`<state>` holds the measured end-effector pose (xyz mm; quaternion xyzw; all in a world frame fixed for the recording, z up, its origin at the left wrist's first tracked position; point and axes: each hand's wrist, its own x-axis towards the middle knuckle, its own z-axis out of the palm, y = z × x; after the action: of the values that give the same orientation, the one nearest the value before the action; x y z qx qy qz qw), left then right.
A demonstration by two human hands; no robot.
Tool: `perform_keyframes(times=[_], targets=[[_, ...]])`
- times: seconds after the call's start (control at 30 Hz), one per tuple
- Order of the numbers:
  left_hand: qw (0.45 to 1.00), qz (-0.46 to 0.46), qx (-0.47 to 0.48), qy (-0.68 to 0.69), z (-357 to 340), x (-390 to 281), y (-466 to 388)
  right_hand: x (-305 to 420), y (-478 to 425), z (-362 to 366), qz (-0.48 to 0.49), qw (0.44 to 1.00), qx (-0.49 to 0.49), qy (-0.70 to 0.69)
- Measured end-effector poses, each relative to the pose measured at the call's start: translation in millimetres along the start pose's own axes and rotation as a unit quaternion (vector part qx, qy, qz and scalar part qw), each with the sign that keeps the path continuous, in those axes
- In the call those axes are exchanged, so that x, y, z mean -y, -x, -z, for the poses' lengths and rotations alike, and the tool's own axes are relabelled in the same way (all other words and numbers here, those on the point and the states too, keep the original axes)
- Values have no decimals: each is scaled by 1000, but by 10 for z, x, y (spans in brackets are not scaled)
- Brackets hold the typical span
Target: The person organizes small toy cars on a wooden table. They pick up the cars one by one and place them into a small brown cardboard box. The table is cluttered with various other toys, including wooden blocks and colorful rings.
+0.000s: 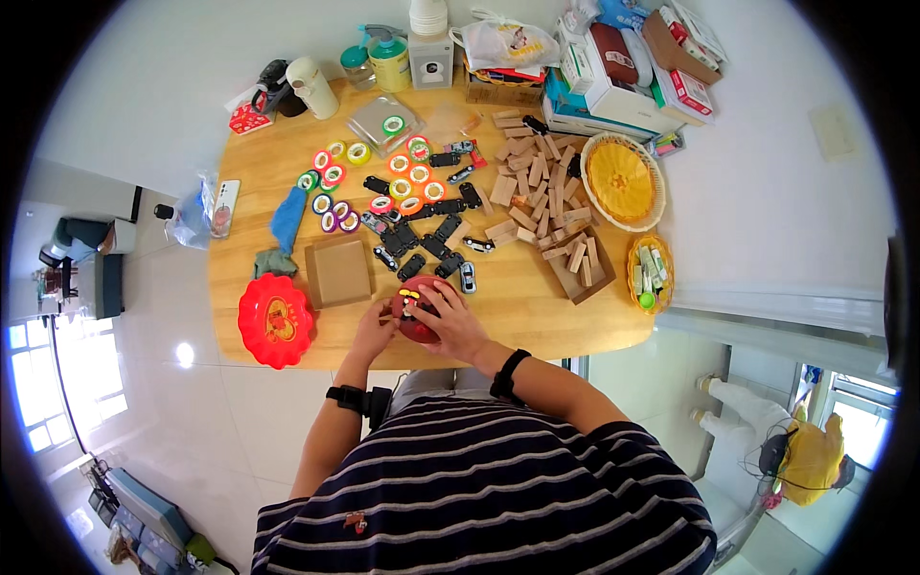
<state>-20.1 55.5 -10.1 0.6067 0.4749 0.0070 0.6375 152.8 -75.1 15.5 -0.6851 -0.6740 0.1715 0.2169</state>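
A round dark-red case [407, 330] with a cartoon figure on top is between my hands, close to the table's front edge. The fingers of my left hand [374, 332] pinch its left rim. My right hand [454, 325] lies over its right side with the fingers spread across the top. Just beyond it are several toy cars, among them a silver one [468, 277] and black ones lying underside up [412, 267]. To the left stands a shallow cardboard box [339, 272], beside a red scalloped plate [276, 320].
Rolls of coloured tape [420, 174] lie mid-table. Wooden blocks [537, 180] are heaped at right, some in a cardboard box [602, 270]. Nearby are a white-rimmed basket [658, 188] and a small yellow basket [671, 276]. A phone [225, 203] rests at the left edge. A person [812, 460] is at far right.
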Motion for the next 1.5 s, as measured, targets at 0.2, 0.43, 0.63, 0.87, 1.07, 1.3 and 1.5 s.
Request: perform_keyframes(times=[0.2,0.43,0.63,0.87,1.07,1.3,1.5], targets=[[992,50,49,106,-8,-4,62,-83,-53,64,36,998,-22,-52],[887,-13,118,447,-37,-425,366,31,-266,556,103,985,-100,-100],[887,-67,113,442,46,-802,521,156,-535,1082,162,980,-98,-64],[866,-104,100,479,108,-1070,658,276,-683,1439,175,980,-77,-60],[865,-125,129,469,259,-1186,695,337,-848,1573,208,971,-71,-98],[880,-146,118,437,752,-1254,688,726,-1171,1469,183,974,-102,-82],[870,-130,140,454,1442,-1384,633,1154,-1649,1257,140,977,-148,-60]])
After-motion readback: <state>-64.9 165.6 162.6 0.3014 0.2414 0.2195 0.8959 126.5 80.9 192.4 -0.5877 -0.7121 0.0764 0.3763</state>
